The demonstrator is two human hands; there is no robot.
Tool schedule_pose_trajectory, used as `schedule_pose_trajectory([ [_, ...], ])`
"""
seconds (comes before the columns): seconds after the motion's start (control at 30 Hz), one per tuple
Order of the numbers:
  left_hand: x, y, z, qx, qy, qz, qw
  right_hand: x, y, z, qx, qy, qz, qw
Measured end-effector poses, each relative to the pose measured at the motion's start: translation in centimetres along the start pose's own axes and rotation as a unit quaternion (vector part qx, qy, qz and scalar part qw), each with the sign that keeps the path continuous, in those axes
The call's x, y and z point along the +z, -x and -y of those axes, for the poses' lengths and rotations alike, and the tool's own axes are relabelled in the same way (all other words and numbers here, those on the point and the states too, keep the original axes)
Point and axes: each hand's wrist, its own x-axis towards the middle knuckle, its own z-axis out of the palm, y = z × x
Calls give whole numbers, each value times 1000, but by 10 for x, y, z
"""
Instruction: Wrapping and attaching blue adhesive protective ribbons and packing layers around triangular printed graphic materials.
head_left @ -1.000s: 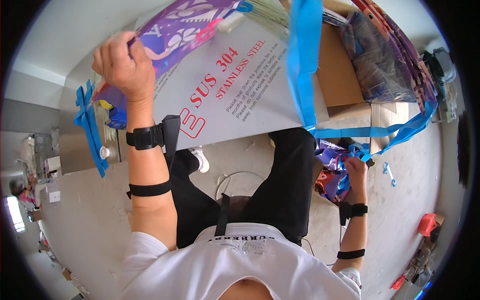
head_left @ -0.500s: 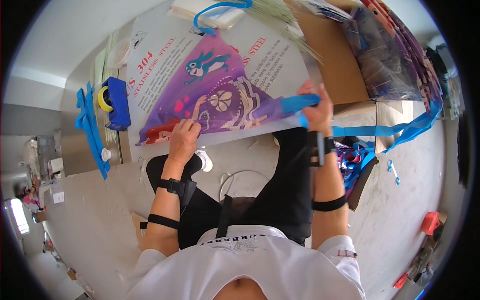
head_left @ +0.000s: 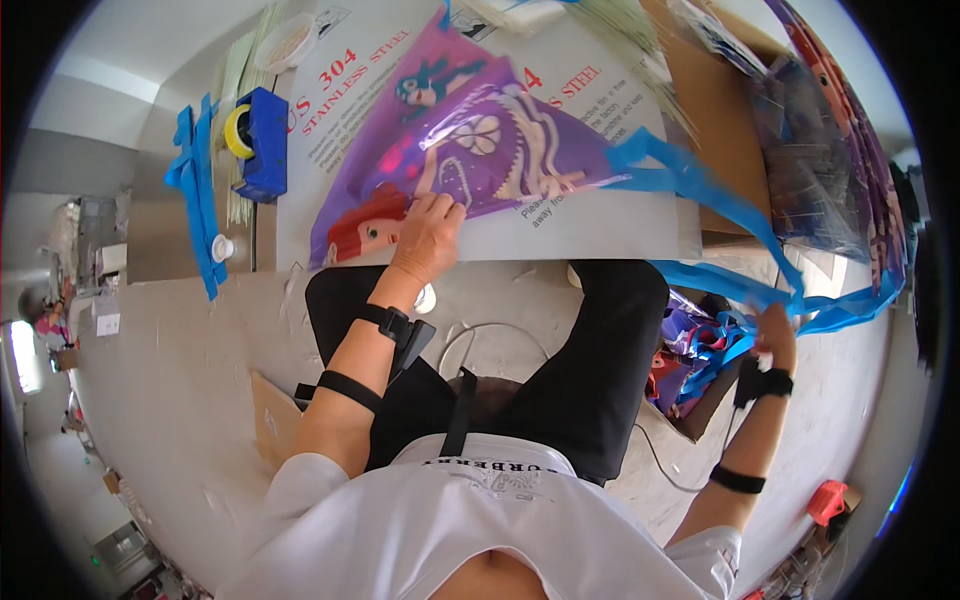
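A shiny purple triangular sheet [head_left: 480, 150], printed with cartoon figures, lies on the film-covered table. My left hand [head_left: 432, 235] is at its near edge, fingers curled and closed on the sheet beside the red-haired figure. A blue ribbon [head_left: 715, 200] runs from the sheet's right corner out past the table's right side. My right hand [head_left: 776, 338], somewhat blurred, is low at the right beyond the table edge, closed on this ribbon near its bend. Another length of blue ribbon reaches from the top corner.
A blue tape dispenser [head_left: 262, 145] with yellow tape and blue strips [head_left: 196, 180] lie at the left. Thin pale sticks [head_left: 630, 50] are at the back. A cardboard box [head_left: 715, 130] with plastic packs stands at the right; a container of purple sheets [head_left: 690, 360] sits below.
My right hand has moved right and down from the sheet's right corner, drawing the ribbon out long. My left hand stays on the near edge. The view has shifted slightly.
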Motion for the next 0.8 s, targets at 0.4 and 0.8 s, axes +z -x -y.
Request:
schedule_pose_trajectory([
  [0.4, -13, 28, -6, -14, 8, -2, 1000, 178, 119, 304, -520, -104, -157, 833],
  [0.8, 1, 31, 11, -71, 45, -53, 995, 197, 113, 308, -478, -50, -40, 876],
])
